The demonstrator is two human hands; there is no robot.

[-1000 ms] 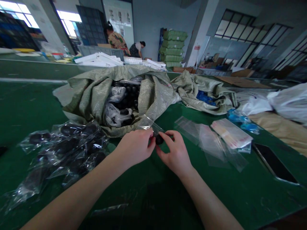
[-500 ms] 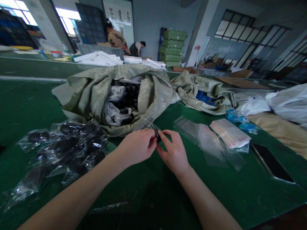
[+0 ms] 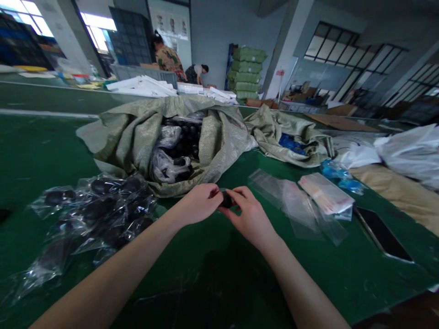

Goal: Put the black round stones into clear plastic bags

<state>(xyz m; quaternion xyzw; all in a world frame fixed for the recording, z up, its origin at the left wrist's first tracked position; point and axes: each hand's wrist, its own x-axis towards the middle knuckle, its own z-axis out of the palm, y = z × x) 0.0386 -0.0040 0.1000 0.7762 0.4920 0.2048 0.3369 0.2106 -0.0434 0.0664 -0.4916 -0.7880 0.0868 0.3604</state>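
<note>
Over the green table, in front of a woven sack [image 3: 228,141], my hands meet around a small rounded black object [image 3: 225,199]. The fingers of my left hand [image 3: 200,203] are closed on its left side. My right hand [image 3: 252,214] pinches it from the right with thumb and fingers. Its exact kind is partly hidden by my fingers. Inside the sack lie many similar black pieces [image 3: 185,137], some in clear plastic. Left of my forearm is a pile of black pieces in clear bags [image 3: 99,208].
Flat clear bags [image 3: 298,205] and a stack of bags [image 3: 325,194] lie to the right, with a phone [image 3: 382,233] beyond. A second sack [image 3: 308,141] holds something blue. White plastic bundles [image 3: 411,151] sit at far right. Two people work behind the table.
The black object has turned a little between my fingers and shows more of its surface. The clear film that stuck up above my hands is no longer visible. The view has shifted slightly.
</note>
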